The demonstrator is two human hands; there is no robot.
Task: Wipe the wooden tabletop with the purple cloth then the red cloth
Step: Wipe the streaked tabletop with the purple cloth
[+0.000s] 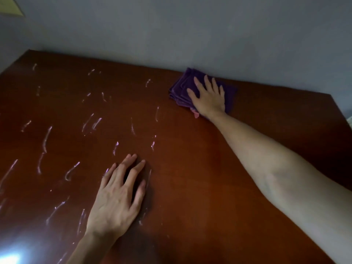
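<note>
The purple cloth [182, 88], folded into a thick pad of several layers, is lying flat on the far part of the table [190, 187], close against the grey wall [190, 35] that is rising just beyond the fingertips. The right hand [208, 98] is pressing down on it with the palm flat and the fingers [207, 82] spread wide, not curled around the fabric; the cloth is showing past the fingertips and out to the thumb side. A small pinkish scrap [196, 114] is peeking out from under the heel of that hand, and what it is cannot be told. The bare right forearm [266, 159] is stretching across the reddish-brown wood towards the near right. The left hand [118, 199] is resting well apart, nearer the camera, palm down on the bare wood with its fingers [131, 164] loosely spread and holding nothing. Whitish smeared streaks [46, 139] are covering the surface beyond and to the outer side of the left fingers, while the wood between the two hands is looking clean. A bright glare [11, 258] is shining at the near left corner.
</note>
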